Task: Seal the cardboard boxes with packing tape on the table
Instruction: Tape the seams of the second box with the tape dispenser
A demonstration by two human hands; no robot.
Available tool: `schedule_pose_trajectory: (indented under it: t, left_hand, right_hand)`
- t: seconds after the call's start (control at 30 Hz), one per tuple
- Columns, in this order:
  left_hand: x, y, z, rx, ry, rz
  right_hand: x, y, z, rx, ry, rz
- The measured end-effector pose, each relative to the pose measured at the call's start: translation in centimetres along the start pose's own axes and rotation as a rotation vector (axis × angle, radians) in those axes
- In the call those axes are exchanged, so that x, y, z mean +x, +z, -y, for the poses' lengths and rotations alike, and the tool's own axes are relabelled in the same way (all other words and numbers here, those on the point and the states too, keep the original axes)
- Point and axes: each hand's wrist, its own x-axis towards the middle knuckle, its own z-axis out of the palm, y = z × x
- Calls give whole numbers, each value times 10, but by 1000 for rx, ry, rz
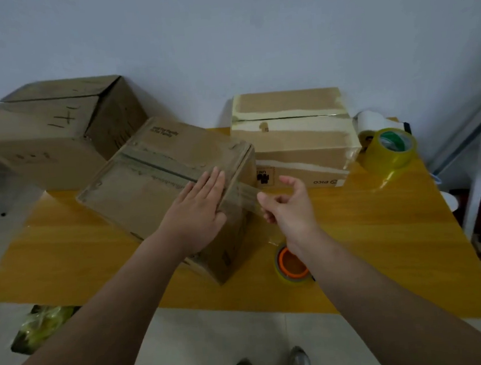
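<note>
On the yellow wooden table [366, 230], the left hand [198, 205] is lying flat and released on the brown cardboard box [136, 187], while the right hand [288, 204], just beside its right edge, is pinching the clear tape strip [249, 194] running rightward off the seam.

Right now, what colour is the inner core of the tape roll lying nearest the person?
Orange, inside the tape roll, seen in the head view.

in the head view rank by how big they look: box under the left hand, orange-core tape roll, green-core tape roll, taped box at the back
1. box under the left hand
2. taped box at the back, though farther away, so unsure
3. green-core tape roll
4. orange-core tape roll, partly hidden by the right arm
</note>
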Motion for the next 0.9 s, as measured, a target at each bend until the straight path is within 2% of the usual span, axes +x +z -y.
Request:
schedule_pose_trajectory:
  t: [0.17, 0.3, 0.53, 0.6, 0.67, 0.73, 0.77, 0.83, 0.9]
  left_hand:
    - [-2, -1, -5, 14, -41, 16]
    - [-3, -3, -5, 10, -54, 34]
    - [-1, 1, -8, 124, -170, 50]
    - [1, -1, -6, 117, -153, 83]
    - [0, -1, -4, 110, -132, 97]
    - [0, 1, -3, 90, -116, 91]
    - [0, 1, -2, 56, -111, 78]
    - [0, -2, -2, -107, -105, 16]
    - [1, -6, -1, -334, -134, -77]
  right_hand:
    - [2, 13, -24, 9, 23, -55]
    - [11, 26, -45, -49, -17, -26]
    - [23, 54, -73, 132, -162, 25]
    - [28, 55, -83, 71, -167, -7]
    - [30, 49, -91, -112, -173, -68]
    - [28, 40, -88, -335, -325, -134]
    - [26, 37, -83, -413, -463, -117]
    - [20, 38, -75, -508, -690, 66]
    - [15, 42, -81, -579, -746, 275]
